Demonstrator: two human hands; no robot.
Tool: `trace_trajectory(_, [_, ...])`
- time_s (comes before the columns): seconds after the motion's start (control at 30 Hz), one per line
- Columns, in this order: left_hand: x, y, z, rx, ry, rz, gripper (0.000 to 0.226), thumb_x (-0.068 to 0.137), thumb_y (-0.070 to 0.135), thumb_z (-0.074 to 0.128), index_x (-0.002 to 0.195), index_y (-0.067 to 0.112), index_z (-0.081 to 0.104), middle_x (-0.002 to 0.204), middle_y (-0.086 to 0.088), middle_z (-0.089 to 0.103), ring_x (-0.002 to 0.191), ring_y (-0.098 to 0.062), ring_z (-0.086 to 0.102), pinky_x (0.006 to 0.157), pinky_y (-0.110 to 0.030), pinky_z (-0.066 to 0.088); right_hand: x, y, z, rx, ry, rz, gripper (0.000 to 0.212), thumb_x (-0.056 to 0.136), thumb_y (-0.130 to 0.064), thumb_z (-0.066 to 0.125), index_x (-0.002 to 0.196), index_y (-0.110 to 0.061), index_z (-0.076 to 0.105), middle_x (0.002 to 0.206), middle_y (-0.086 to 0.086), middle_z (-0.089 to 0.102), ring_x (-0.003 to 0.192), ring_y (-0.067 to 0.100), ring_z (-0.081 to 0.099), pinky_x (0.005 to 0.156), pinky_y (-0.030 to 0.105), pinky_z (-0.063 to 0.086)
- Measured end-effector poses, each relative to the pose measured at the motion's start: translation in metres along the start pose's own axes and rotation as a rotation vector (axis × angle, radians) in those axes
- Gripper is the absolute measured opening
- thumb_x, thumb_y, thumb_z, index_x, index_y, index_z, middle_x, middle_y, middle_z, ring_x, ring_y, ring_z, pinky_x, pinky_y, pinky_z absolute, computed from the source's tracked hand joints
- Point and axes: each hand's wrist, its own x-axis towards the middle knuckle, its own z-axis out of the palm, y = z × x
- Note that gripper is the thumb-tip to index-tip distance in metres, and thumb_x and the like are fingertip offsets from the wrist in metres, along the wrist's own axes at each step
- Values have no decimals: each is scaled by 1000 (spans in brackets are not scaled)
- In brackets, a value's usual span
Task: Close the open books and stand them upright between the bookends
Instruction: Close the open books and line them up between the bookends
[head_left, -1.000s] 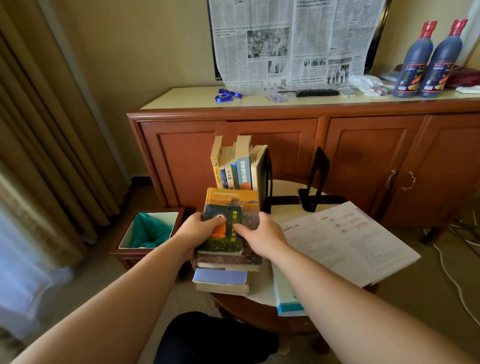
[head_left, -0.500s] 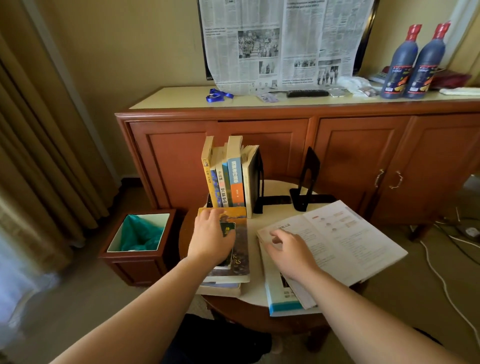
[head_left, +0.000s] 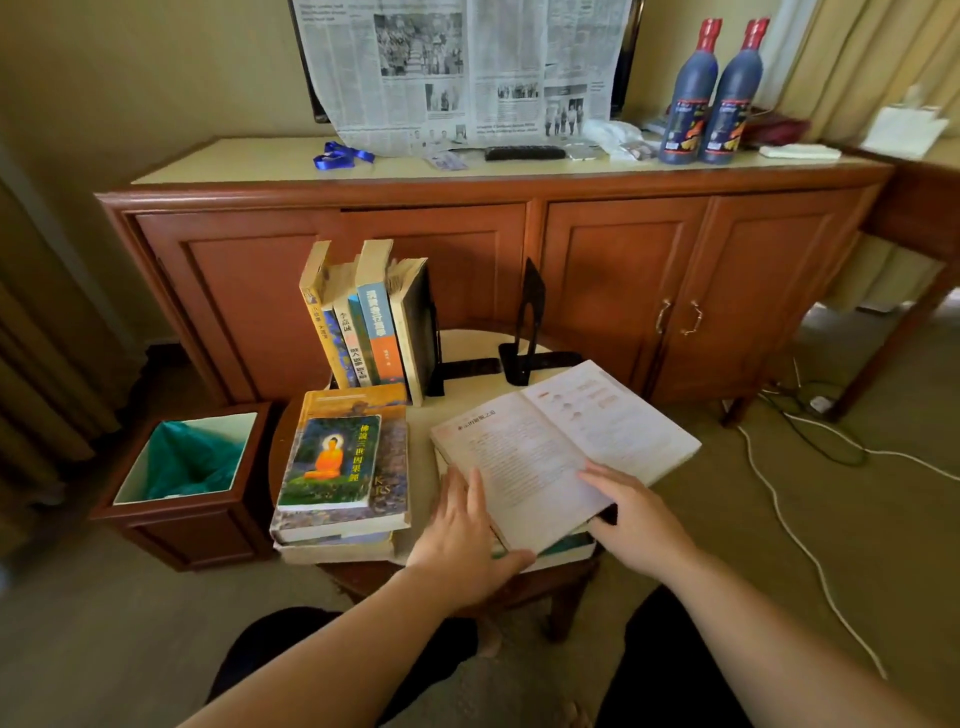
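Here the open book (head_left: 563, 447) lies face-up on the near right part of the small round table (head_left: 467, 343), resting on another book with a teal edge (head_left: 569, 545), and both hands are at its near edge. The left hand (head_left: 462, 540) lies flat with fingers straight and spread at the book's left corner, its thumb reaching along the near edge under the page block. The right hand (head_left: 631, 512) rests fingers-down on the lower right of the spread, its thumb tucked toward the underside; whether it truly pinches the pages I cannot tell. The step in hand looks to be closing this book. To do it well, one hand should steady the cover while the other gathers the whole loose half and folds it across the spine in one sweep, so no leaf creases. Squaring the edges before lifting would help, since the volume is wide and floppy. Beyond it, a row of upright books (head_left: 363, 322) leans against the left bookend (head_left: 434, 338), with the right bookend (head_left: 530, 322) standing apart, leaving a gap between them for the closed book. A stack of closed books (head_left: 343, 467) lies to the left, not yet shelved.
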Motion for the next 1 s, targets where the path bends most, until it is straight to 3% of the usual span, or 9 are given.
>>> trace_trajectory(0.13, [-3,-4,2,-70,43,-27,141,75,93,52,156,21,-39,170,0,-31,160,-19,-16,131,-44,14,-3,3,-2,-4,15,0,62,100,-24,68,156,-34,45,162,-20,34,151,6,28,125,39,29])
trace_trajectory(0.23, [-3,-2,1,-130,114,-40,136,74,98,42,158,24,-34,175,1,-16,162,-21,7,126,-45,31,-4,3,-2,112,84,32,53,103,-23,63,153,-30,49,158,-15,43,147,10,39,121,36,36])
trace_trajectory(0.33, [-2,0,1,-151,134,-46,126,73,101,25,160,28,-30,176,1,-3,159,-24,21,121,-47,38,-3,-2,-3,242,216,120,40,106,-33,56,145,-26,59,137,-9,62,118,12,61,92,26,55])
trace_trajectory(0.4, [2,1,3,-146,127,-57,118,78,97,23,163,28,-23,176,3,-1,160,-22,17,125,-47,33,0,-6,-6,320,292,178,31,108,-40,51,127,-24,68,112,-6,67,91,5,61,64,14,46])
trace_trajectory(0.47, [7,5,4,-105,107,-43,106,89,88,28,166,27,-11,176,5,-6,162,-19,2,129,-45,19,6,-7,-8,373,391,231,25,108,-39,50,102,-20,65,92,-4,65,80,12,60,54,18,39])
trace_trajectory(0.6, [18,11,4,12,71,25,90,99,74,40,168,30,3,175,4,-11,160,-17,-18,126,-41,-8,22,4,-12,375,532,396,21,99,-32,68,103,-13,59,98,3,63,82,21,61,54,21,36])
trace_trajectory(0.73, [26,12,8,78,53,34,89,99,74,37,168,29,2,176,0,-10,159,-20,-21,124,-43,-18,32,25,-4,454,527,551,64,80,-32,89,127,-7,54,124,11,57,92,20,58,62,27,46])
trace_trajectory(0.83, [30,14,9,79,52,26,90,98,76,35,168,29,4,176,0,-9,159,-21,-21,120,-44,-21,39,32,-7,552,530,632,99,67,-32,98,144,-8,40,136,14,51,117,32,60,83,38,53])
trace_trajectory(1.0, [42,16,9,91,48,22,92,96,78,35,168,29,2,175,-1,-13,158,-22,-25,122,-48,-21,59,31,-31,136,447,643,121,66,-64,88,158,-14,27,147,16,38,135,36,42,100,50,48])
